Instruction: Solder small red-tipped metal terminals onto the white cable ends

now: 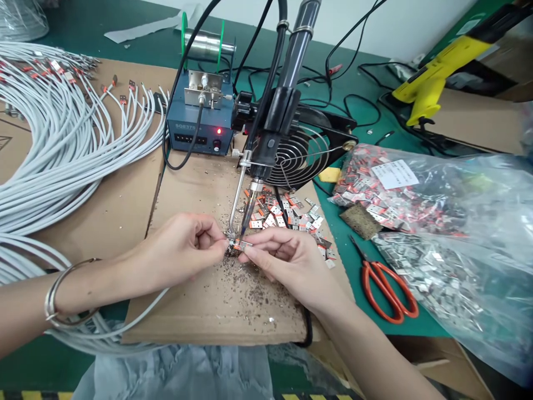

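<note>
My left hand (pixel 183 250) is closed, thumb and forefinger pinching the end of a white cable (pixel 147 308), most of which is hidden behind the hand and forearm. In my right hand (pixel 287 258), also closed, is a small USB connector (pixel 245 245) with an orange inner part. The two pieces meet right under the tip of a clamped soldering iron (pixel 266 144). A thin curved solder feed tube (pixel 238 197) comes down beside the tip. Whether the wires touch the connector is too small to tell. Loose USB connectors (pixel 287 214) lie scattered behind my right hand.
A blue solder feeder (pixel 200 125) carries a solder spool (pixel 202 44). Beside it stands a fan (pixel 297 158). White cables (pixel 62 144) fill the left. To the right are red-handled scissors (pixel 387 291), bags of connectors (pixel 403 189) and a yellow tool (pixel 441 72). Debris dots the cardboard (pixel 179 316).
</note>
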Demonstrator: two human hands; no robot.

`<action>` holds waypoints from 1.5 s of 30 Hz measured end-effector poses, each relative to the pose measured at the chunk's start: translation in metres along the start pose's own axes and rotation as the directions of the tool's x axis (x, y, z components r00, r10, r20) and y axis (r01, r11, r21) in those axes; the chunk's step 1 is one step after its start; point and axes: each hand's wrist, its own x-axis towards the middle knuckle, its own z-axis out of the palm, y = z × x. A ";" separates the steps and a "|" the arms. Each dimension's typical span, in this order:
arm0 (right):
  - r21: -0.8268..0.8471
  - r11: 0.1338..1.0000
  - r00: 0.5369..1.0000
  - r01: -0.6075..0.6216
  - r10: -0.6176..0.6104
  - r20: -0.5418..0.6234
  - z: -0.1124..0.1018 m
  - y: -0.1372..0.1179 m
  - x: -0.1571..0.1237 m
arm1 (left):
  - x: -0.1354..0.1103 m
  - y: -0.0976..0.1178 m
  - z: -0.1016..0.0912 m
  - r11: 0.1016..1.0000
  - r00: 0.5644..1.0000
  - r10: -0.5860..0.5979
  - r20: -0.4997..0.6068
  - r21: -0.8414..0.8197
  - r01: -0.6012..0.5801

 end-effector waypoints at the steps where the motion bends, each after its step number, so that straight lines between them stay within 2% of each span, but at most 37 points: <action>1: 0.008 1.000 1.000 0.000 0.000 0.007 0.000 0.000 0.000 | 0.000 0.000 0.000 1.000 1.000 0.000 0.000 -0.001 0.000; 15: 0.108 0.994 0.996 -0.027 0.018 0.086 -0.005 0.002 0.000 | 0.000 0.000 0.001 0.999 1.000 -0.003 -0.015 -0.039 0.003; 22: 0.148 0.988 0.996 -0.043 0.030 0.087 -0.005 0.002 -0.001 | 0.002 -0.002 0.002 0.999 1.000 -0.008 -0.010 -0.047 0.007; 30: 0.101 0.994 0.998 -0.048 0.045 0.039 -0.003 0.001 -0.001 | 0.001 -0.004 0.001 0.999 1.000 -0.022 -0.004 -0.029 0.022; 36: 0.111 0.994 0.999 -0.024 0.019 0.045 -0.001 0.001 0.000 | 0.003 -0.014 0.005 0.997 0.995 0.073 -0.068 -0.010 -0.074; 45: 0.068 0.998 0.998 -0.001 -0.003 0.057 -0.002 0.004 -0.002 | 0.003 -0.018 0.008 0.991 0.987 0.131 -0.099 -0.021 -0.133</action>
